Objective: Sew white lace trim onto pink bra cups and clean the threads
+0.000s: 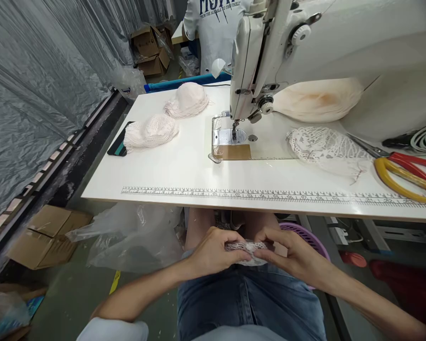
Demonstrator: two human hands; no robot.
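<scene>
Over my lap, below the table's front edge, a small piece of white lace [250,247] is stretched between my two hands. My left hand [220,251] pinches its left end between thumb and fingers. At the other end, my right hand [287,251] grips it the same way, with fingers curled. Part of the lace is hidden behind the fingers. Above, on the white table [170,170], stands a sewing machine [250,71], its presser foot [235,130] over the metal plate. Another white lace piece [323,144] lies right of the needle area.
Pale lace-edged cups [188,98] and a second lace stack [152,131] lie at the table's left. Red and yellow scissors [404,173] rest at the right. A purple basket [307,237] stands below. Cardboard boxes [51,234] are on the floor. A person [218,35] sits beyond.
</scene>
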